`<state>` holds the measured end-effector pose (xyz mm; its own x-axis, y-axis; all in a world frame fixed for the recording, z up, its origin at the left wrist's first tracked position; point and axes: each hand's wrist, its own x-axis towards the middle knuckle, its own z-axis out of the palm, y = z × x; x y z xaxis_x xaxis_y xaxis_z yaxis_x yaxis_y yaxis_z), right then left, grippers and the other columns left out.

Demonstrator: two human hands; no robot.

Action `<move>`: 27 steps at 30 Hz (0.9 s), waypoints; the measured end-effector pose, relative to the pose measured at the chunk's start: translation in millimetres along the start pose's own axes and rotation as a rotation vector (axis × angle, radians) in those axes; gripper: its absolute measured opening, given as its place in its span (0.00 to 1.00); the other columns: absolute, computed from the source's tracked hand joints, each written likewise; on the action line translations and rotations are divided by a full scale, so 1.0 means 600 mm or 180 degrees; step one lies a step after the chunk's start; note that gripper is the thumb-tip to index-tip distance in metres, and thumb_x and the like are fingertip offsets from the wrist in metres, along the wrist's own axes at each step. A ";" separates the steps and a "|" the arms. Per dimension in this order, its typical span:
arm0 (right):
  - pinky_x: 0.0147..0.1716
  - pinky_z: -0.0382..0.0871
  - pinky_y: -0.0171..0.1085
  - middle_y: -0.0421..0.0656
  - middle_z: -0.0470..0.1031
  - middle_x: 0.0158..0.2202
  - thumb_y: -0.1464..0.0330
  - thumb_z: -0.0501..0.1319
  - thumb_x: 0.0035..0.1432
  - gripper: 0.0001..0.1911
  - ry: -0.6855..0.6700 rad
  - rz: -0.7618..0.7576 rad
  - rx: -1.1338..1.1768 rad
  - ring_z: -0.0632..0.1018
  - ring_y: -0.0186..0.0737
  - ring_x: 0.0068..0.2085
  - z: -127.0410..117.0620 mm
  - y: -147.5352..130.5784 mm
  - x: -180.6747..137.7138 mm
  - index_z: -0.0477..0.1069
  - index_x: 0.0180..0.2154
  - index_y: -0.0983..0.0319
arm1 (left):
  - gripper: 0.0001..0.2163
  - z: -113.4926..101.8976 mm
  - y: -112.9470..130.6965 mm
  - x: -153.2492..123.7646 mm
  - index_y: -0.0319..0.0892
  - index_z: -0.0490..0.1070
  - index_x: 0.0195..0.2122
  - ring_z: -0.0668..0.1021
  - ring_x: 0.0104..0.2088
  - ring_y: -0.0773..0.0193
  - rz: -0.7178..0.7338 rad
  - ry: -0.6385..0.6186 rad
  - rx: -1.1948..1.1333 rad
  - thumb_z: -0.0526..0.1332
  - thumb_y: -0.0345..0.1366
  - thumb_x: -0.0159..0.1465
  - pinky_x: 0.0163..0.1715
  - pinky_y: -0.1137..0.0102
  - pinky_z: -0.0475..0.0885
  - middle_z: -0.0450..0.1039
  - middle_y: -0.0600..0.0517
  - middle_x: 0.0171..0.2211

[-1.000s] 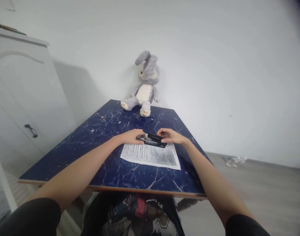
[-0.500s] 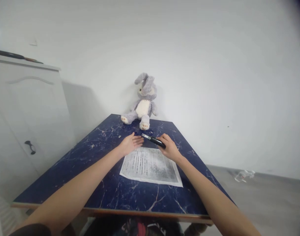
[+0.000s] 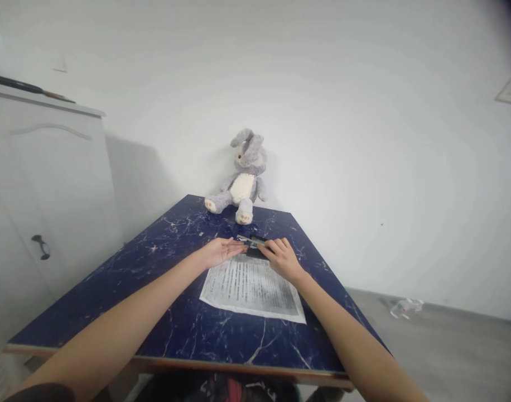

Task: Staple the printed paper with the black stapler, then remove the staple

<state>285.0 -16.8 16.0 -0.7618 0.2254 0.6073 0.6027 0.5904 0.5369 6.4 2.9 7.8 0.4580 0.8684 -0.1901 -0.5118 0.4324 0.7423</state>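
Observation:
My right hand (image 3: 280, 258) is closed around a black stapler (image 3: 259, 253) just above the far edge of a printed sheet of paper (image 3: 251, 287). The stapler's parts are spread apart, with a silver metal strip showing between black parts. My left hand (image 3: 218, 252) lies palm up with its fingers stretched out, their tips right at the stapler's front end. Whether those fingertips touch the stapler, I cannot tell. The sheet lies flat on a dark blue marbled table (image 3: 188, 329).
A grey plush rabbit (image 3: 242, 187) sits at the table's far end against the white wall. Near it lies a small pale scrap (image 3: 201, 234). A white cabinet (image 3: 58, 184) stands on the left, and a clear plastic item (image 3: 406, 307) lies on the floor at right.
The stapler has gone from closed to spread apart in my right hand and sits slightly lower. My left hand has turned a little, its fingers now reaching the stapler's front end.

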 end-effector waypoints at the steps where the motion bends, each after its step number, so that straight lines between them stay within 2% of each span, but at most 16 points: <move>1: 0.38 0.56 0.44 0.47 0.75 0.42 0.83 0.55 0.65 0.21 -0.0020 -0.0050 -0.0037 0.67 0.43 0.38 -0.001 0.000 0.001 0.75 0.53 0.62 | 0.15 -0.001 -0.002 0.001 0.21 0.73 0.52 0.83 0.53 0.53 0.0047 -0.0011 0.0038 0.54 0.28 0.73 0.62 0.67 0.73 0.80 0.31 0.47; 5: 0.38 0.56 0.44 0.47 0.75 0.42 0.84 0.55 0.64 0.22 -0.0059 -0.0089 -0.0009 0.67 0.43 0.38 -0.001 -0.003 0.003 0.75 0.53 0.61 | 0.10 -0.004 -0.010 0.004 0.24 0.78 0.44 0.83 0.51 0.56 0.0219 -0.0089 0.0313 0.57 0.18 0.67 0.62 0.70 0.72 0.81 0.34 0.47; 8: 0.38 0.57 0.43 0.47 0.75 0.42 0.86 0.55 0.58 0.25 0.0009 0.0211 0.0266 0.68 0.44 0.39 0.002 -0.006 0.005 0.75 0.52 0.62 | 0.09 -0.005 -0.013 0.004 0.25 0.80 0.42 0.84 0.49 0.59 0.0259 -0.0057 0.0450 0.60 0.17 0.65 0.61 0.71 0.72 0.82 0.36 0.46; 11: 0.40 0.61 0.43 0.48 0.73 0.43 0.85 0.56 0.53 0.27 0.0150 0.0787 0.0860 0.69 0.45 0.41 0.004 -0.009 0.009 0.76 0.51 0.60 | 0.07 -0.008 -0.015 0.003 0.26 0.81 0.42 0.84 0.48 0.58 0.0299 -0.0160 0.0536 0.66 0.19 0.63 0.60 0.70 0.74 0.82 0.36 0.46; 14: 0.42 0.66 0.42 0.47 0.72 0.42 0.79 0.59 0.55 0.20 0.0417 0.1648 0.1826 0.72 0.46 0.42 0.003 -0.007 0.014 0.76 0.48 0.60 | 0.08 -0.010 -0.014 0.006 0.29 0.81 0.41 0.84 0.47 0.58 0.0513 -0.0019 0.0552 0.71 0.21 0.59 0.56 0.69 0.76 0.82 0.37 0.44; 16: 0.39 0.66 0.40 0.44 0.71 0.38 0.74 0.63 0.54 0.11 0.0350 0.2178 0.2404 0.73 0.44 0.38 0.002 0.001 0.015 0.76 0.42 0.61 | 0.09 -0.012 -0.011 0.010 0.31 0.81 0.39 0.84 0.42 0.60 0.0860 0.0255 0.0509 0.73 0.22 0.57 0.52 0.69 0.78 0.82 0.40 0.40; 18: 0.36 0.64 0.38 0.40 0.69 0.34 0.70 0.67 0.51 0.07 0.0073 0.2498 0.2779 0.72 0.41 0.35 -0.001 0.010 0.014 0.73 0.35 0.61 | 0.09 -0.014 -0.005 0.014 0.33 0.80 0.37 0.84 0.38 0.62 0.1348 0.0491 0.0502 0.75 0.25 0.56 0.47 0.69 0.79 0.82 0.43 0.37; 20: 0.36 0.61 0.37 0.38 0.69 0.32 0.68 0.68 0.49 0.08 -0.0291 0.2490 0.3130 0.71 0.39 0.34 -0.005 0.016 0.013 0.71 0.31 0.62 | 0.10 -0.017 0.002 0.015 0.34 0.80 0.37 0.82 0.34 0.64 0.1850 0.0597 0.0685 0.76 0.31 0.56 0.41 0.69 0.79 0.81 0.46 0.34; 24: 0.36 0.59 0.36 0.36 0.68 0.32 0.67 0.71 0.49 0.10 -0.0944 0.1994 0.3754 0.71 0.38 0.34 -0.008 0.008 0.015 0.71 0.31 0.62 | 0.14 -0.017 0.007 0.008 0.37 0.79 0.38 0.79 0.30 0.66 0.2596 0.0629 0.1570 0.74 0.41 0.57 0.29 0.73 0.74 0.80 0.49 0.32; 27: 0.36 0.60 0.35 0.37 0.70 0.34 0.65 0.73 0.49 0.13 -0.1065 0.1680 0.3727 0.71 0.37 0.34 -0.006 -0.007 0.018 0.74 0.34 0.62 | 0.11 -0.002 0.001 -0.008 0.39 0.78 0.39 0.80 0.31 0.64 0.2787 0.0375 0.2440 0.71 0.42 0.62 0.32 0.70 0.74 0.81 0.48 0.33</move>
<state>274.9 -19.8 22.5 -0.6241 0.7115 0.3227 0.4115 0.6505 -0.6384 3.0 -0.5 8.4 0.0754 0.8318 0.5499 -0.0283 -0.5495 0.8350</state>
